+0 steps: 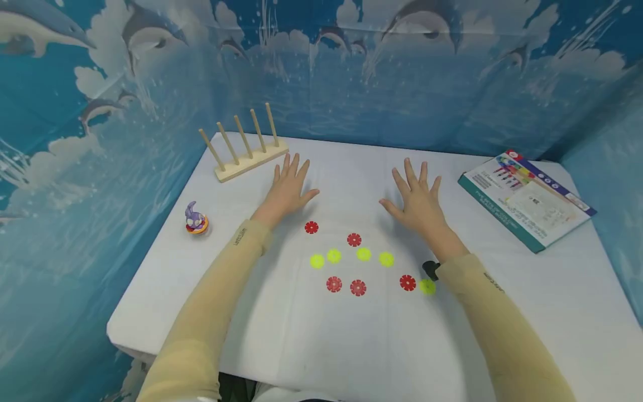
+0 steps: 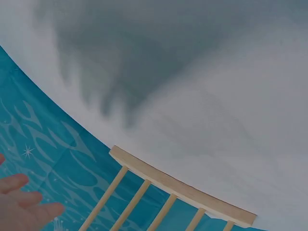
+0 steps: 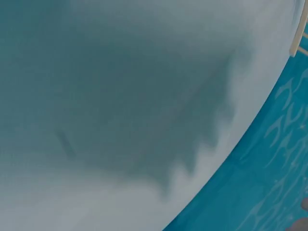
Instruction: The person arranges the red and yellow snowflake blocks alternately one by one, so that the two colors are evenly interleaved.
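Observation:
My left hand (image 1: 285, 192) is held over the table with its fingers spread, just in front of a wooden rack (image 1: 253, 159) with several upright pegs. Likewise spread, my right hand (image 1: 419, 204) is over the right half of the table and holds nothing. Between the forearms lie several red notched discs (image 1: 354, 239) and several yellow-green discs (image 1: 334, 255), scattered flat on the white cloth. In the left wrist view, fingertips (image 2: 41, 211) show at the lower left, beside the rack (image 2: 183, 185). Only a sliver of the right hand (image 3: 299, 224) enters the right wrist view.
A purple figurine on an orange-rimmed base (image 1: 195, 219) stands at the table's left. A flat picture box (image 1: 527, 198) lies at the right back. The white table (image 1: 301, 335) borders a blue dolphin-print curtain (image 1: 321, 100). A black object (image 1: 430, 269) sits at the right cuff.

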{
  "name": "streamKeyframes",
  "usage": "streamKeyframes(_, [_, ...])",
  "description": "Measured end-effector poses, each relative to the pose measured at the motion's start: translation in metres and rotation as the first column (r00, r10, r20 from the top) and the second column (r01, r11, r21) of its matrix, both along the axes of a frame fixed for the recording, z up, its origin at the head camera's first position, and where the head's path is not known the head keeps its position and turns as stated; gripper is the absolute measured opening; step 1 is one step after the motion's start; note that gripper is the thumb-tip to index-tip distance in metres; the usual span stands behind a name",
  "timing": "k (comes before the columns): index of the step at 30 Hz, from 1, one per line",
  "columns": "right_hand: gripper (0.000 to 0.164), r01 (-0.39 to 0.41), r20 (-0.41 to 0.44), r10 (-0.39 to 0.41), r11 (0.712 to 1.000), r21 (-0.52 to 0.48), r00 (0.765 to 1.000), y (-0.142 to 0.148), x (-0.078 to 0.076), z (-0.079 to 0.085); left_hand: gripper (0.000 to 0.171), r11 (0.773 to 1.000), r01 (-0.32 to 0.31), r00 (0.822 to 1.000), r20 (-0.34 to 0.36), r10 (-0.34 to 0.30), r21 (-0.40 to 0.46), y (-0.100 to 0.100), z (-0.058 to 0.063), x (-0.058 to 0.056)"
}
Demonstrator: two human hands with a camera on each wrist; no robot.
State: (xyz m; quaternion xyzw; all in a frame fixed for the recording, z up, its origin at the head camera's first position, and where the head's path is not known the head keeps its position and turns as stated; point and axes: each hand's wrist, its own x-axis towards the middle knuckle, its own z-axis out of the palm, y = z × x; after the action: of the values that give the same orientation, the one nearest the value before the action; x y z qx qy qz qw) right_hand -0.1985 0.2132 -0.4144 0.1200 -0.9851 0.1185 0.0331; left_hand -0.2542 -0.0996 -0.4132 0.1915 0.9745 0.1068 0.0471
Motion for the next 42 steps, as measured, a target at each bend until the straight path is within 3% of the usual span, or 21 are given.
streamKeyframes(10, [0.075,-0.167,0.023,0.172,0.975,-0.144,0.985,-0.028,0.031,0.003,0.072,0.995,0.094,0.996,-0.003,-0.094,0.009,-0.002,0.003,0.018])
streamKeyframes(18, [0.069,-0.249,0.067,0.27,0.941,-0.229,0.96,-0.059,0.054,0.001,0.064,0.985,0.154,0.985,0.063,-0.159,0.083,-0.012,-0.007,0.035])
streamKeyframes(28, [0.057,-0.245,0.171,0.307,0.919,-0.31,0.936,-0.089,0.074,-0.016,0.051,0.967,0.141,0.96,0.21,-0.186,0.211,-0.018,-0.023,0.044])
streamKeyframes(36, [0.045,-0.218,0.232,0.283,0.938,-0.268,0.931,-0.105,0.073,-0.024,0.043,0.95,0.205,0.948,0.193,-0.253,0.237,-0.016,-0.032,0.045])
streamKeyframes(42, [0.043,-0.174,0.293,0.24,0.957,-0.233,0.926,-0.114,0.069,-0.025,0.037,0.959,0.188,0.95,0.209,-0.233,0.211,-0.01,-0.04,0.045])
